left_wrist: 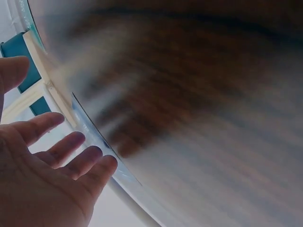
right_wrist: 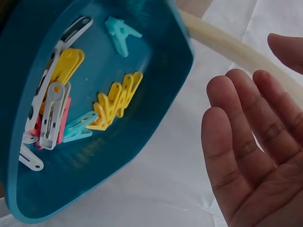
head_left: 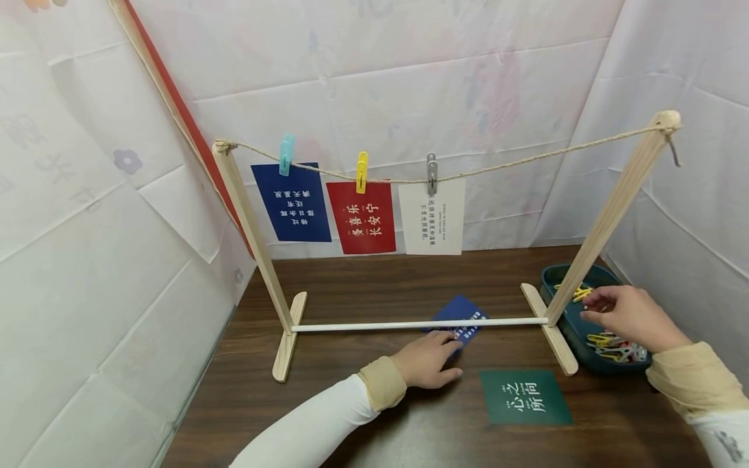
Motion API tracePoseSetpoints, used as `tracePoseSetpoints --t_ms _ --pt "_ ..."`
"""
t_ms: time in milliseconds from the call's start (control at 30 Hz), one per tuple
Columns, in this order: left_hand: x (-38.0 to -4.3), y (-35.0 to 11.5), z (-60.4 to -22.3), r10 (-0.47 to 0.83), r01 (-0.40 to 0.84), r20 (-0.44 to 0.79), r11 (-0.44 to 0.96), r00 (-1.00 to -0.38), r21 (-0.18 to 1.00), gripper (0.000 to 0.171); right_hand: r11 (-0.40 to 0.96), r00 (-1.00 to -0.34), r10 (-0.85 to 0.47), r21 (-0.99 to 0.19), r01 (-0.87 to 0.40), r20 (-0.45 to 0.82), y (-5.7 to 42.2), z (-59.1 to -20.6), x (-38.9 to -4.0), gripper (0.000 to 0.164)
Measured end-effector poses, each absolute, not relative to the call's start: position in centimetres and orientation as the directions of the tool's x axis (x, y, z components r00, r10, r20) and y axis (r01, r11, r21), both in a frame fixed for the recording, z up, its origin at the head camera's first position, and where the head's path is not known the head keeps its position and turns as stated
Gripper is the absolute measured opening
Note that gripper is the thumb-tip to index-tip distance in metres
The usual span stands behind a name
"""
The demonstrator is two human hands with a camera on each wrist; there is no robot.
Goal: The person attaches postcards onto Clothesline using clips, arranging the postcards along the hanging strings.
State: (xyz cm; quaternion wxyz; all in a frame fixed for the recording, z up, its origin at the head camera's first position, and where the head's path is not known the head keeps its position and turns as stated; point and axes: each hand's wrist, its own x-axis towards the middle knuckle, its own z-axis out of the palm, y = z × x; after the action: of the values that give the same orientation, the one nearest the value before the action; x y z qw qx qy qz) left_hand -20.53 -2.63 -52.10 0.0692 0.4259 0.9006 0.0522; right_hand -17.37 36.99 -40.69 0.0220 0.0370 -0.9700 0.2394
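My left hand reaches low over the table with its fingers spread. Its fingertips overlap the near corner of a blue card that lies under the white rod. In the left wrist view the left palm shows nothing held. Over the dark teal bin hovers my right hand, fingers loosely extended and nothing in them. Several clothespins lie in the bin, among them yellow clothespins, a turquoise clothespin and a grey clothespin. A green card with white writing lies flat near the front.
A wooden frame spans the table, its right post beside the bin and a white rod across its base. From its rope hang a blue card, a red card and a white card, each pinned by one clothespin.
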Motion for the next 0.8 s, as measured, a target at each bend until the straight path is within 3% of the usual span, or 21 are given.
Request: tracePoseSetpoints --t_ms 467,800 --pt "-20.4 -2.2 -52.0 0.788 0.792 -0.146 0.609 -0.598 0.047 0.062 0.896 -0.998 -0.063 -0.442 -0.044 -0.029 37.7 -40.6 -18.6 0.037" --pt "-20.2 -2.4 -51.9 0.792 0.8 -0.156 0.6 -0.59 0.019 0.063 0.931 -0.994 -0.051 -0.365 -0.014 -0.092 38.3 -40.3 -19.1 0.044"
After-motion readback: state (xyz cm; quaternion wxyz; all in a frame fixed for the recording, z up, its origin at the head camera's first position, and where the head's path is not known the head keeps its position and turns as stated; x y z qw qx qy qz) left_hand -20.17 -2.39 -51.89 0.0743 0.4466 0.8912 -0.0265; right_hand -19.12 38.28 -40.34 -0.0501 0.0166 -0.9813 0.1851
